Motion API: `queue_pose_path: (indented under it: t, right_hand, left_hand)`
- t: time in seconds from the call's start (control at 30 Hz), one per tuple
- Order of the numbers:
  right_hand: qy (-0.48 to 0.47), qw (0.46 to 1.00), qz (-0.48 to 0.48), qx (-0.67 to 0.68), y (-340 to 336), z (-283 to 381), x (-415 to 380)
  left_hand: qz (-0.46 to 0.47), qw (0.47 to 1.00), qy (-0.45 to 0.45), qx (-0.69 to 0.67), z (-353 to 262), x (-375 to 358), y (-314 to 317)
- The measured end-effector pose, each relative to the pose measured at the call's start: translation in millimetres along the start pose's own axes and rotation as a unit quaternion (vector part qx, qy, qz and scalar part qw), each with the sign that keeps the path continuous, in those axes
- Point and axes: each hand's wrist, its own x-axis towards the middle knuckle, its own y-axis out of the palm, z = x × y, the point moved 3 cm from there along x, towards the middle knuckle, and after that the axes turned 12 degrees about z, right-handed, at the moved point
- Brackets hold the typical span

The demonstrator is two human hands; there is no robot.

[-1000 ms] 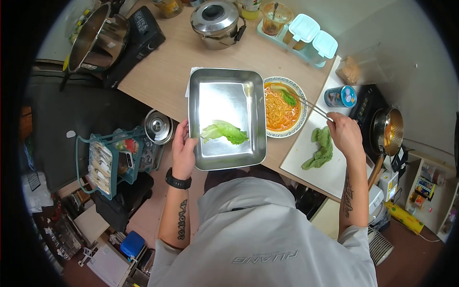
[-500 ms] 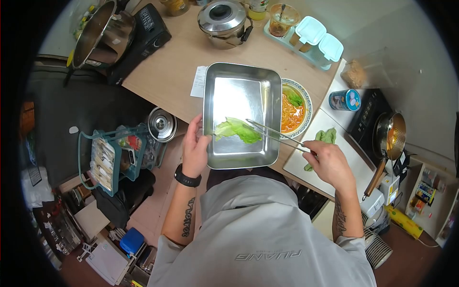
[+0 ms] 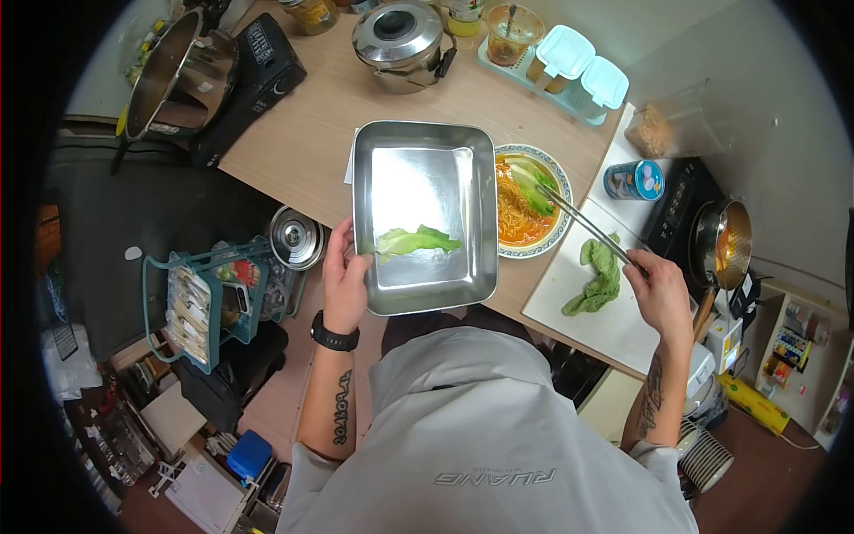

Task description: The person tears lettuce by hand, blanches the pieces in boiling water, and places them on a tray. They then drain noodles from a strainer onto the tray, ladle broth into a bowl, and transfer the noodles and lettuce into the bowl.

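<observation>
My left hand (image 3: 344, 278) grips the left rim of a rectangular steel tray (image 3: 382, 169), tilted toward me. One piece of lettuce (image 3: 418, 240) lies across its lower part. Closed around slim metal tongs (image 3: 583, 219), my right hand (image 3: 659, 289) is over the white surface at the right. The tong tips touch green leaves (image 3: 532, 182) in a patterned bowl (image 3: 564, 173) of noodles (image 3: 520, 222) in orange-red broth. The tray's right edge overlaps the bowl's left side. A crumpled green cloth (image 3: 598, 280) lies below my right hand's tongs.
A lidded pot (image 3: 398, 53) and a rack of containers (image 3: 569, 58) stand at the back of the table. To the right are a blue can (image 3: 634, 181) and a small pan (image 3: 722, 245) on a black cooker. A large pan (image 3: 165, 76) sits at the upper left.
The tongs have moved from the tray to the bowl, and more green leaf shows there. One lettuce piece stays in the tray, which has shifted slightly left.
</observation>
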Motion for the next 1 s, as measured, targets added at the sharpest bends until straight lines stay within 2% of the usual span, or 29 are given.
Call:
queue_pose_path:
  t: [0.2,0.53,0.63,0.7,0.73,0.83,1.0]
  right_hand:
    - [0.009,0.992,-0.042,-0.117,21,-10,29]
    - [0.015,0.987,-0.062,-0.148,13,5,10]
    - [-0.025,0.994,-0.059,-0.086,-3,30,-10]
    - [-0.081,0.995,0.042,-0.042,1,49,-17]
    - [-0.137,0.987,0.035,-0.076,10,53,-16]
    - [-0.179,0.974,0.068,-0.119,28,73,-10]
    - [-0.170,0.982,0.066,-0.055,43,75,-2]
  left_hand:
    - [0.006,1.000,-0.003,0.006,-2,1,4]
    - [0.007,1.000,-0.003,0.003,-5,1,11]
    - [0.006,1.000,-0.002,0.014,-4,1,9]
    - [0.014,1.000,0.003,0.018,-5,1,12]
    - [0.017,1.000,0.004,0.012,-7,2,15]
    - [0.013,1.000,0.011,0.018,-4,4,18]
    - [0.017,0.999,0.003,0.028,-9,0,20]
